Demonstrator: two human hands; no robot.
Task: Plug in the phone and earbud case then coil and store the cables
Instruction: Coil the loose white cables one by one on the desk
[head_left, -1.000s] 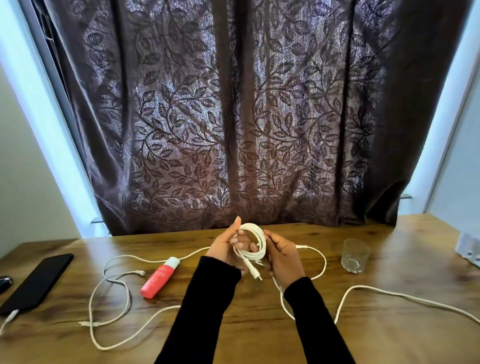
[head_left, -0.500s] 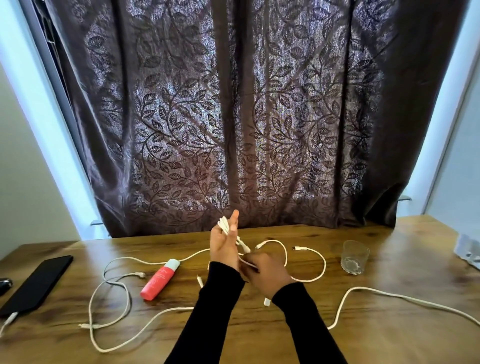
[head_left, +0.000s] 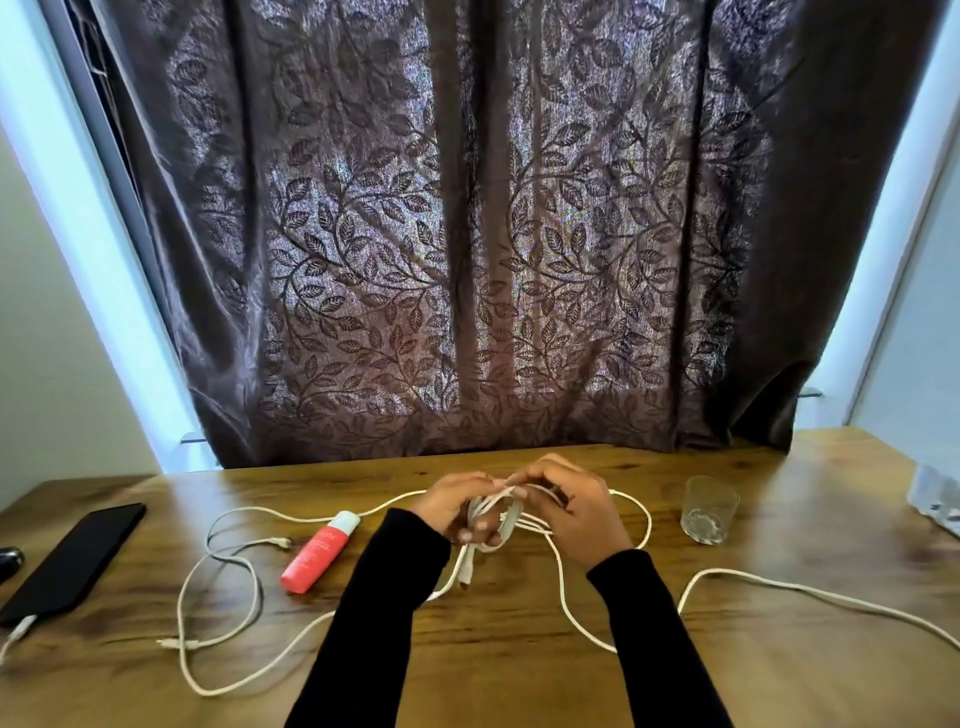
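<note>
left hand (head_left: 453, 506): fingers curled round a bundle of white loops, just above the middle of the counter (head_left: 519, 665), black sleeve to the wrist.
right hand (head_left: 569, 512): fingertips pinching the top of the same loops, facing the left hand, touching or nearly so.
coiled cable (head_left: 498, 517): white, several loops gathered between both hands; 1 plug end hangs down at 6 o'clock from the bundle, just off the wood.
loose tail: from the coil a white strand runs toward 5 o'clock in a curve across the counter, under the right sleeve.
second cable (head_left: 810, 590): white, lying flat from the right forearm out toward 4 o'clock and off the edge of view.
third cable (head_left: 218, 582): white, slack loops at 8 o'clock from the hands, with 2 small plug ends lying loose.
phone (head_left: 72, 558): black, flat at 9 o'clock near the left edge, a white plug in its near end.
pink tube (head_left: 319, 552): lying on its side just left of the left sleeve, white cap pointing to 1 o'clock.
glass (head_left: 709, 509): clear, upright at 3 o'clock, well apart from the hands.
curtain (head_left: 467, 234): dark, leaf-patterned, hanging behind the counter at 12 o'clock.
</note>
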